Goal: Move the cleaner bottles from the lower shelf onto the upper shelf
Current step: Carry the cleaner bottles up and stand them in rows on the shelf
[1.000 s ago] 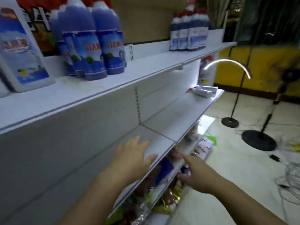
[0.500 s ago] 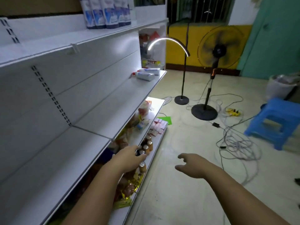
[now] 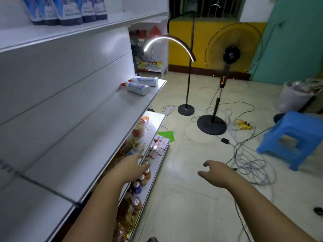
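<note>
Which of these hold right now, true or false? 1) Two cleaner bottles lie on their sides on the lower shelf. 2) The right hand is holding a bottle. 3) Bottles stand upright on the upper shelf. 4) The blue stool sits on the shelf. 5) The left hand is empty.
1) True: two cleaner bottles lie flat near the far end of the lower shelf.
2) False: the right hand is open and holds nothing, out over the floor.
3) True: bottles stand on the upper shelf.
4) False: the blue stool stands on the floor.
5) True: the left hand holds nothing, near the lower shelf's front edge.
</note>
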A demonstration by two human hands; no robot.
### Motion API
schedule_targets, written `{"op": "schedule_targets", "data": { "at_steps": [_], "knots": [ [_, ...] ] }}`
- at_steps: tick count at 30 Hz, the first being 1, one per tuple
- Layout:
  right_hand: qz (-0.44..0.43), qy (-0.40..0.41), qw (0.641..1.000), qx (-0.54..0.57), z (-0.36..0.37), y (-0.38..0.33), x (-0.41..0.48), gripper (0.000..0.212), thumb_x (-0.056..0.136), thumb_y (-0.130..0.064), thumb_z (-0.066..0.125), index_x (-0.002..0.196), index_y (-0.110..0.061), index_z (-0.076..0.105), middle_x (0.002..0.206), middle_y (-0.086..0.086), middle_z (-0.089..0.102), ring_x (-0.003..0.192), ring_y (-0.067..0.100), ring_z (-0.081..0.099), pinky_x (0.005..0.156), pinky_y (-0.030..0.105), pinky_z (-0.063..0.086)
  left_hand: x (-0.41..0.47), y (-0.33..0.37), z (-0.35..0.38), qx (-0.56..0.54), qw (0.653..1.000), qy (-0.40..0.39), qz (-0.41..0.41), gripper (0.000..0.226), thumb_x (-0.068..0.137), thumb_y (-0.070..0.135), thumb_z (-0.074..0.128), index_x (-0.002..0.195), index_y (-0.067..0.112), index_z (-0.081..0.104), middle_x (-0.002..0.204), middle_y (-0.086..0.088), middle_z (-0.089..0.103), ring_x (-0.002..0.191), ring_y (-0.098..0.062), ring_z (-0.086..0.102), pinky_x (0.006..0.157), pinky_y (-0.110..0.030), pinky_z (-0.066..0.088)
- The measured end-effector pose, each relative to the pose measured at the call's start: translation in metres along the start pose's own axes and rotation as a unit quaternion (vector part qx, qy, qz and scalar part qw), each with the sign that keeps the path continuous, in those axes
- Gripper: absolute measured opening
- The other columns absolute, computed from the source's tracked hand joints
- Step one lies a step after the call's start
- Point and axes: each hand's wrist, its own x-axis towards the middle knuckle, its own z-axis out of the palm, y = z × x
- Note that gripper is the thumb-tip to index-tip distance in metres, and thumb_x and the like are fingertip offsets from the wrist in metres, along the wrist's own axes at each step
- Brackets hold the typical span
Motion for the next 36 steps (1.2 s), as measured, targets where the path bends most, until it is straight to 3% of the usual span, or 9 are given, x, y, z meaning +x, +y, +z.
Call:
{"op": "schedule_targets", "data": {
  "at_steps": [3,7,13,20,23,25,29,36],
  "knots": [
    [0.019,0.014,1.0,0.002,-0.035,-0.005,0.038,0.059,0.089,-0.049,0.05,0.138,-0.018,0.041,0.144,0.003,0.045,0.129,0.021,0.044,0.099,0.031,0.039,0.052,0.019,-0.018,0.013,1.0,-0.013,0.014,0.058,0.09,0.043,0.052,0.141,0.02,0.038,0.14,-0.007,0.049,0.121,-0.021,0.05,0.094,-0.028,0.039],
    [0.064,0.107,0.991,0.05,-0.075,0.004,0.089,0.054,0.087,-0.048,0.051,0.133,-0.02,0.046,0.134,0.004,0.054,0.117,0.021,0.053,0.091,0.032,0.044,0.122,0.052,-0.041,0.009,0.998,0.022,0.05,0.053,0.091,0.041,0.051,0.139,0.019,0.041,0.141,-0.009,0.048,0.123,-0.023,0.05,0.093,-0.026,0.038],
    [0.064,0.065,0.993,0.076,-0.106,0.012,0.168,0.051,0.086,-0.047,0.054,0.129,-0.02,0.05,0.133,0.002,0.055,0.116,0.019,0.054,0.087,0.029,0.043,0.195,0.085,-0.044,0.019,1.0,-0.001,0.025,0.052,0.091,0.041,0.051,0.139,0.02,0.041,0.144,-0.01,0.044,0.125,-0.025,0.047,0.095,-0.029,0.04],
    [-0.021,0.016,0.997,0.069,-0.18,0.015,0.29,0.053,0.087,-0.045,0.055,0.132,-0.018,0.047,0.135,0.006,0.053,0.119,0.021,0.053,0.094,0.033,0.046,0.288,0.15,-0.048,0.045,0.999,0.007,-0.009,0.058,0.089,0.049,0.049,0.14,0.022,0.04,0.145,-0.008,0.044,0.123,-0.025,0.049,0.1,-0.034,0.04],
    [-0.085,0.021,0.994,0.071,-0.209,-0.009,0.336,0.051,0.089,-0.044,0.054,0.132,-0.018,0.047,0.134,0.005,0.053,0.107,0.02,0.057,0.093,0.033,0.047,0.314,0.161,-0.062,0.016,0.997,0.067,-0.047,0.055,0.088,0.046,0.051,0.138,0.023,0.042,0.143,-0.004,0.046,0.124,-0.022,0.049,0.099,-0.031,0.039],
    [-0.117,0.01,0.991,0.063,-0.218,-0.025,0.361,0.049,0.089,-0.043,0.053,0.132,-0.019,0.048,0.133,0.004,0.054,0.1,0.02,0.058,0.09,0.031,0.046,0.325,0.157,-0.069,0.008,0.991,0.103,-0.082,0.053,0.086,0.047,0.05,0.134,0.025,0.047,0.137,-0.002,0.052,0.118,-0.022,0.053,0.095,-0.032,0.042],
    [-0.155,-0.049,0.987,0.017,-0.219,-0.058,0.409,0.049,0.087,-0.044,0.056,0.129,-0.019,0.051,0.131,0.006,0.056,0.111,0.022,0.056,0.092,0.034,0.048,0.352,0.144,-0.072,-0.026,0.988,0.085,-0.128,0.06,0.07,0.056,0.043,0.118,0.022,0.06,0.121,-0.005,0.062,0.102,-0.023,0.06,0.091,-0.039,0.05],
    [-0.204,-0.042,0.978,-0.031,-0.258,-0.128,0.502,0.051,0.088,-0.046,0.054,0.132,-0.019,0.049,0.134,0.004,0.054,0.117,0.021,0.053,0.094,0.03,0.044,0.443,0.143,-0.114,-0.068,0.969,0.166,-0.17,0.041,0.088,0.034,0.048,0.126,0.02,0.055,0.129,-0.008,0.051,0.113,-0.026,0.054,0.094,-0.033,0.044]
  ]
}}
